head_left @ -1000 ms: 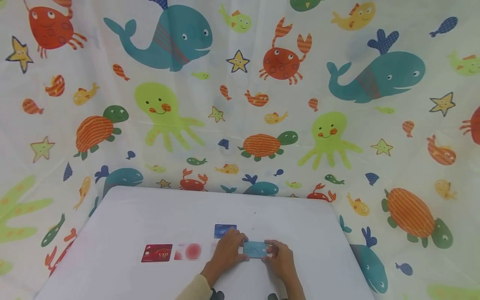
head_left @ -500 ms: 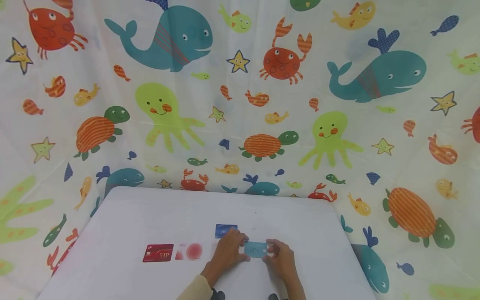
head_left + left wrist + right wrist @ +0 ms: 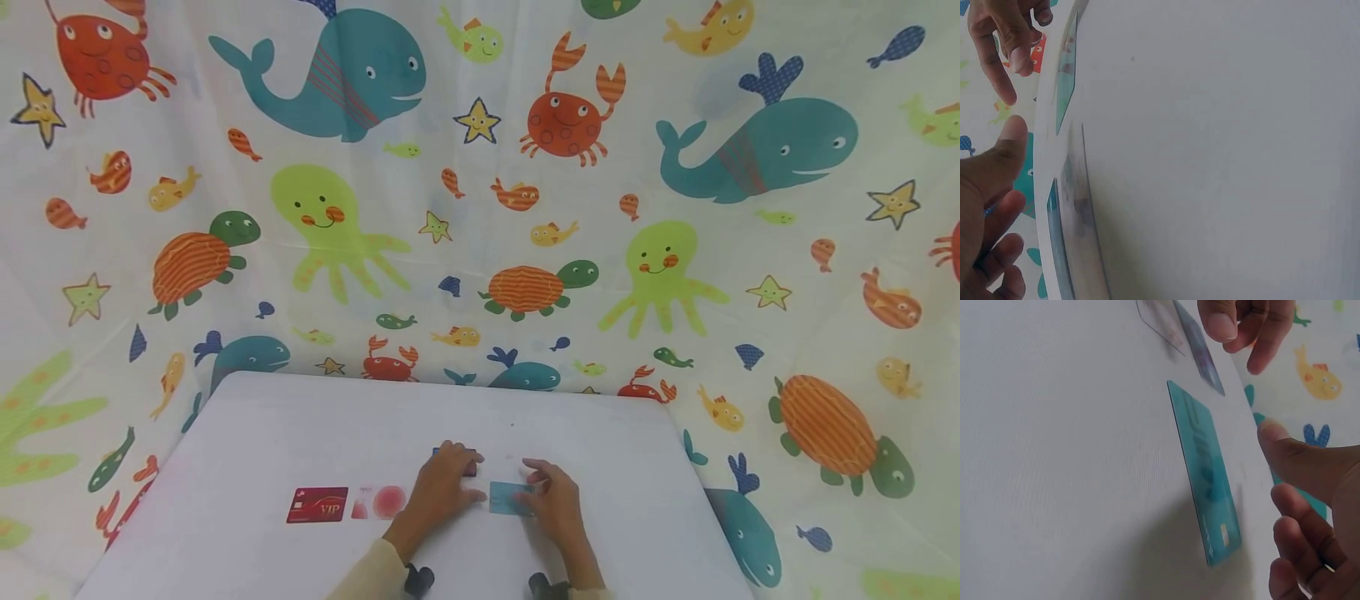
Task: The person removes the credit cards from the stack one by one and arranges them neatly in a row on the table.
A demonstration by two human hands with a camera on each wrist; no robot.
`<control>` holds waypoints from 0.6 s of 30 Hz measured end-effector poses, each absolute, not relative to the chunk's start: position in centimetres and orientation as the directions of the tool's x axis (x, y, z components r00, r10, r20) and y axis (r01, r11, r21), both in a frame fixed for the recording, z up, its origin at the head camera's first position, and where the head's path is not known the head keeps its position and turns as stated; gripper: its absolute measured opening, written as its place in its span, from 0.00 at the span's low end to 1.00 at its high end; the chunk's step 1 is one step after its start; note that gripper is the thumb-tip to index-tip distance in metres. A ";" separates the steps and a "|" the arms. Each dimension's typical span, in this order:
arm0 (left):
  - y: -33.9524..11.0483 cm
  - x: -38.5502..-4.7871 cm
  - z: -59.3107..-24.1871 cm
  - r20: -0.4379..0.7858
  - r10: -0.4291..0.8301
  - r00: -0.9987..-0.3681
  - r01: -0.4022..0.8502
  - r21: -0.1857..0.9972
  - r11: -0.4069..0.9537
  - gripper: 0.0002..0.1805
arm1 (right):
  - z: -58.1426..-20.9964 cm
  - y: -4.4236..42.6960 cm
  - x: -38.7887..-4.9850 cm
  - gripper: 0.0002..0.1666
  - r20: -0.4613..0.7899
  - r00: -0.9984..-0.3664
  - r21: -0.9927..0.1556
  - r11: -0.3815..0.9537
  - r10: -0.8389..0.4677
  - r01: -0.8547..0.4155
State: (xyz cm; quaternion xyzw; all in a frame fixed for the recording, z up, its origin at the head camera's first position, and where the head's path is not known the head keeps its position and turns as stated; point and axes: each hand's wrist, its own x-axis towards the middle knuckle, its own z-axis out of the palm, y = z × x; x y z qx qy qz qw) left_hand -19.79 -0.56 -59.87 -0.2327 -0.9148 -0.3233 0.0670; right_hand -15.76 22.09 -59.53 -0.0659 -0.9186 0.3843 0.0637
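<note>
1. The teal card (image 3: 1204,472) lies flat on the white table (image 3: 615,475), in front of the person and between the two hands. Its long axis runs from left to right, with the chip end on the right.
2. The right hand (image 3: 558,504) is above its right part, thumb and forefinger spread apart, holding nothing.
3. The left hand (image 3: 437,492) has also thumb and forefinger apart and holds nothing; it partly covers the blue card (image 3: 1200,350).
4. The teal card bears large darker letters, which look like "VIP" but are blurred. The red card (image 3: 317,505) clearly says "VIP".
5. Beside the red card is a pinkish card (image 3: 380,503) with a red circle; its small print is unreadable.
6. Right of the teal card, bare surface continues to the table's right edge. The far edge meets a cloth (image 3: 480,217) printed with sea animals.
</note>
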 end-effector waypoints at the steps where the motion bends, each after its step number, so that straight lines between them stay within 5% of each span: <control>1: -0.8 -19.9 -59.8 0.271 0.379 -0.885 0.466 0.557 0.688 0.28 | -59.5 21.9 -15.9 0.30 0.077 -0.985 -0.719 0.693 0.154 0.052; 18: -4.9 -21.8 -60.5 0.250 0.297 -0.921 0.387 0.523 0.759 0.29 | -60.1 18.8 -18.7 0.30 0.052 -0.996 -0.726 0.688 0.079 0.017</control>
